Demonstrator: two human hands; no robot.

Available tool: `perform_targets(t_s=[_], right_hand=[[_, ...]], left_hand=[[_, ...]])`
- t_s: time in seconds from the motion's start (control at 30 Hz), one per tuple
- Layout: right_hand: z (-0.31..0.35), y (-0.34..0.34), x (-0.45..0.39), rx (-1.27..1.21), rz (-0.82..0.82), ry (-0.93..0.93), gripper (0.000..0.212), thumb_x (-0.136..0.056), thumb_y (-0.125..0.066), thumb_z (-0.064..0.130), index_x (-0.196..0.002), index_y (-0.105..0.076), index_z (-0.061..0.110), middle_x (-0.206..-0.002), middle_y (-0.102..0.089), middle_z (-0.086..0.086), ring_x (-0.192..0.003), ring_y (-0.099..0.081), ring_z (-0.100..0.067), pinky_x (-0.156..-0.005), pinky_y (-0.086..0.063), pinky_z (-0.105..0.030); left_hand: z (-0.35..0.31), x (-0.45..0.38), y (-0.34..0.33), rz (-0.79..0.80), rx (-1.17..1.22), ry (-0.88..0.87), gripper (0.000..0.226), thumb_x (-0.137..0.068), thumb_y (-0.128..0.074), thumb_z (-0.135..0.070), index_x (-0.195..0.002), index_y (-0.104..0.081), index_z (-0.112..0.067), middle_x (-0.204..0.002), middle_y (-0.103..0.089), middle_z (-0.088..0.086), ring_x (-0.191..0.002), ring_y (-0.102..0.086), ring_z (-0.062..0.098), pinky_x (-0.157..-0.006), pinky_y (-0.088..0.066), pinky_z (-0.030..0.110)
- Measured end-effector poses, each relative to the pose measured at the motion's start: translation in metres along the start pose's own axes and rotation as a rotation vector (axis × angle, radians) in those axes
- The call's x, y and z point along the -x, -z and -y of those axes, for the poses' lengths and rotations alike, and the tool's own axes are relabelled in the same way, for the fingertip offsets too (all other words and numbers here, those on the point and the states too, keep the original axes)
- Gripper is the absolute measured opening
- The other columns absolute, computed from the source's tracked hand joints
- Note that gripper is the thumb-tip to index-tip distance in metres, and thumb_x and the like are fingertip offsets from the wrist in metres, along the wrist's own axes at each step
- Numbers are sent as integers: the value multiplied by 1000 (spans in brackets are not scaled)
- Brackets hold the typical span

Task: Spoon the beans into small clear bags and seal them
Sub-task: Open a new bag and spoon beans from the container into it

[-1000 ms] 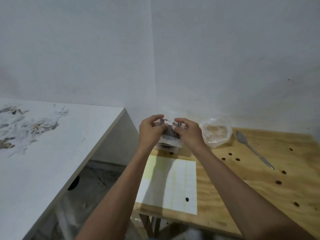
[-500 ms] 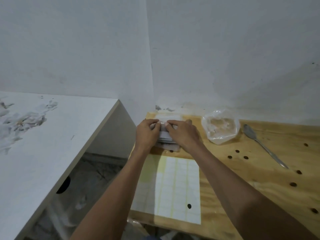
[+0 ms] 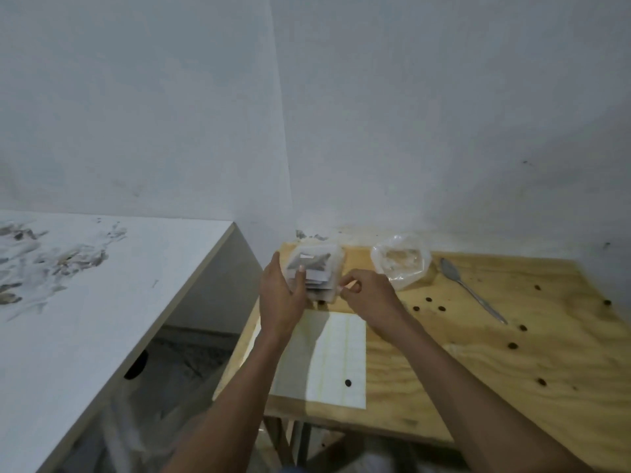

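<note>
My left hand (image 3: 284, 292) grips a stack of small clear bags (image 3: 317, 273) near the back left corner of the wooden table (image 3: 478, 363); dark beans show through the top bag and white labels stick out below it. My right hand (image 3: 367, 292) pinches the stack's right edge with thumb and forefinger. A larger crumpled clear bag (image 3: 400, 261) with pale contents sits just to the right. A metal spoon (image 3: 469, 288) lies on the table further right. Several loose dark beans (image 3: 428, 299) lie scattered on the wood.
A white sheet of labels (image 3: 327, 356) lies on the table under my forearms, with one bean on it. A white table (image 3: 85, 302) with scraped marks stands to the left, across a gap. White walls meet in a corner right behind the bags.
The stack of bags has tilted up so its top faces me. My right hand slid off the top to the stack's right edge. The view shifted slightly.
</note>
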State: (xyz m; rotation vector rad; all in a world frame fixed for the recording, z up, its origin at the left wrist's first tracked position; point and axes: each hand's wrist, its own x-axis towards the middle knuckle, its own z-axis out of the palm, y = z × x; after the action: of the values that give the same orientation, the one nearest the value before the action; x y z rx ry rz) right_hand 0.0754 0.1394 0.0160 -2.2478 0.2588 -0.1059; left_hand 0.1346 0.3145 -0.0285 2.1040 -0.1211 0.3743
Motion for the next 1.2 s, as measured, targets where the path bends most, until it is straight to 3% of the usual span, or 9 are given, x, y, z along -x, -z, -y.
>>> perform_targets(t_s=[0.07,0.13,0.3,0.4,0.5,0.6,0.83,1.03,1.2], right_hand=[[-7,5,32,2,130,8,5,-91,-72,28,-91,-76,25,-76,-65,6,-64,-60,-10,-60,-49,-29],[-17,5,63,25,202,16,8,-86,-74,36,-88,-77,28,-73,-67,8,-63,-61,-9,-63,-52,-32],[-36,0,114,91,178,86,31,-79,-80,43,-105,-78,27,-84,-73,10,-78,-69,-5,-79,-61,-37],[-38,-4,122,171,115,150,40,-80,-81,44,-116,-76,27,-99,-72,9,-88,-66,-5,-83,-58,-32],[-38,-9,126,233,77,197,36,-83,-79,44,-116,-77,28,-105,-68,7,-95,-65,-9,-85,-55,-29],[-37,-13,129,259,36,224,29,-85,-77,44,-111,-78,31,-99,-63,9,-92,-62,-10,-82,-54,-30],[-35,-16,125,229,74,233,6,-86,-78,27,-91,-80,26,-87,-66,10,-79,-63,-8,-76,-56,-32],[-32,-16,121,281,122,176,10,-90,-75,27,-85,-69,21,-82,-68,8,-76,-65,-10,-72,-58,-37],[-29,-10,110,0,-31,-4,9,-86,-71,14,-80,-67,18,-72,-71,2,-60,-65,-9,-52,-49,-22]], left_hand=[[-7,29,1,-43,-13,-10,56,-103,-50,-47,-150,-40,-18,-148,-52,6,-134,-49,25,-109,-42,38],[-11,55,-1,-13,-75,-6,60,-101,-50,-46,-152,-39,-16,-150,-49,10,-139,-45,30,-113,-42,45],[-16,103,-2,50,-276,78,80,-103,-49,-49,-163,-13,-11,-172,-7,12,-159,-5,29,-125,-18,45],[-12,111,-4,152,-451,39,80,-103,-42,-55,-163,-12,-11,-172,-8,11,-159,-3,29,-128,-10,44],[-12,114,-5,221,-609,7,71,-104,-34,-55,-160,-23,-13,-170,-16,10,-158,-9,29,-128,-10,48],[-14,114,-6,237,-654,-7,67,-105,-29,-53,-158,-28,-13,-169,-21,10,-158,-13,29,-127,-10,51],[-10,108,-8,394,-766,-5,72,-105,-12,-54,-164,-2,-12,-172,4,13,-159,6,29,-127,1,54],[1,102,5,394,-756,-77,81,-99,-14,-68,-164,-11,-20,-172,-4,10,-159,0,26,-127,-3,52],[2,102,3,378,-736,-67,84,-97,-12,-71,-164,-10,-22,-172,0,10,-159,5,25,-127,4,52]])
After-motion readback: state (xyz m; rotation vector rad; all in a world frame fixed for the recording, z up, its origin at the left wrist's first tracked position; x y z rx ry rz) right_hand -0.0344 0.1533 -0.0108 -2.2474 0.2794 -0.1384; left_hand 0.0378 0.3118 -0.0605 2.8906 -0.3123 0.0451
